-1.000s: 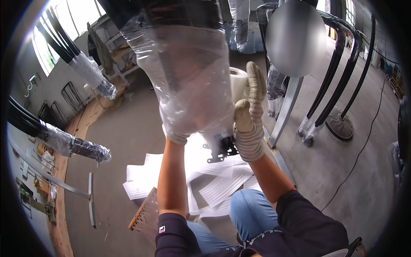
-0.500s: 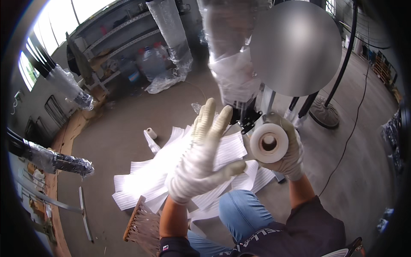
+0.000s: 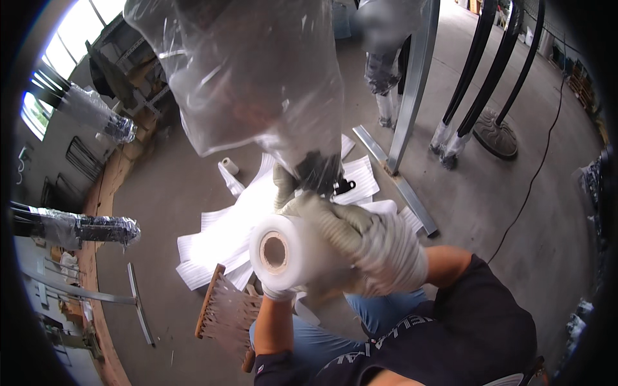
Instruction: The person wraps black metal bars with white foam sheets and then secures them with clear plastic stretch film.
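Between my hands is a roll of clear stretch film (image 3: 277, 251), its cardboard core facing left. My right hand (image 3: 376, 248), in a white knitted glove with coated fingers, is closed over the roll's right side. My left hand (image 3: 283, 185), in the same kind of glove, is mostly hidden behind the roll; a few fingertips show above it, and I cannot tell how firmly they grip. Just beyond the hands hangs a large upright part wrapped in clear film (image 3: 257, 83), with a black end fitting (image 3: 322, 174) low on it.
White ribbed foam sheets (image 3: 219, 238) lie spread on the floor, a small roll (image 3: 230, 165) beside them. A brown slatted stool (image 3: 228, 315) stands near my left knee. Metal bars (image 3: 412, 199), film-wrapped black tubes (image 3: 460, 122) and a round base (image 3: 496, 135) are at right. Wrapped arms (image 3: 96, 228) jut in from left.
My right hand has brought the film roll leftward to my left hand, which was spread open and now sits behind it. The wrapped part appears much nearer and further left.
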### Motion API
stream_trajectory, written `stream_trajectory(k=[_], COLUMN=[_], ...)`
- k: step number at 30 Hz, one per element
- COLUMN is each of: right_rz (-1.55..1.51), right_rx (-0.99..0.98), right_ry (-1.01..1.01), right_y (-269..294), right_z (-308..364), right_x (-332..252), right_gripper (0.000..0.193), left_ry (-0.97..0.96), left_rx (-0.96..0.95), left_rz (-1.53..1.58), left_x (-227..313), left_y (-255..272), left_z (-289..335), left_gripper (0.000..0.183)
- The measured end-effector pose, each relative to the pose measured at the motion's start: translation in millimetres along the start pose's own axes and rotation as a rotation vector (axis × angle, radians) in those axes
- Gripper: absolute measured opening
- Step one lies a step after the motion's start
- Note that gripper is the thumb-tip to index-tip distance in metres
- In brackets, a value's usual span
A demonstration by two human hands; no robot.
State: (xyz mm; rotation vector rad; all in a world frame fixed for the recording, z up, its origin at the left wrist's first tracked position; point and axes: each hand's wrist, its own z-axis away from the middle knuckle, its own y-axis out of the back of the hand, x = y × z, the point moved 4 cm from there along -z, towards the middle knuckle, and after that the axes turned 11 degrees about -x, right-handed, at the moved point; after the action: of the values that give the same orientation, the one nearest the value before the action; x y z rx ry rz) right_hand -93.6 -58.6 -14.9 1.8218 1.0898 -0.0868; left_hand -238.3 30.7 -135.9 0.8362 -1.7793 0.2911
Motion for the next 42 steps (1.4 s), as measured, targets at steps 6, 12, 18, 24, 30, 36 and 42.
stream_trajectory(k=[6, 12, 18, 24, 30, 36, 42], right_rz=[-0.685, 0.274, -1.132, -1.510, -0.784, -1.148, -0.738], right_rx=[0.468, 0.584, 0.126, 0.439, 0.924, 0.762, 0.691], right_ry=[0.189, 0.270, 0.350, 0.348, -0.186, -0.186, -0.267], right_y=[34, 18, -32, -7, 2, 21, 43], right_z=[-26, -80, -38, 23, -32, 17, 18], right_x=[85, 121, 196, 246, 166, 164, 141], right_gripper=[0.050, 0.044, 0.050, 0.048, 0.057, 0.062, 0.065], left_ry=[-0.142, -0.215, -0.127, -0.165, -0.251, -0.442, -0.668], left_rx=[0.187, 0.283, 0.072, 0.004, -0.045, -0.060, -0.049], left_rz=[0.537, 0.607, 0.568, 0.342, 0.053, -0.393, -0.866], left_x=[20, 16, -17, -38, -26, 27, 72], left_y=[14, 40, 97, 43, 27, 29, 14], left_z=[-14, -15, -86, -194, -197, -181, -165], left_gripper=[0.094, 0.097, 0.070, 0.059, 0.049, 0.040, 0.032])
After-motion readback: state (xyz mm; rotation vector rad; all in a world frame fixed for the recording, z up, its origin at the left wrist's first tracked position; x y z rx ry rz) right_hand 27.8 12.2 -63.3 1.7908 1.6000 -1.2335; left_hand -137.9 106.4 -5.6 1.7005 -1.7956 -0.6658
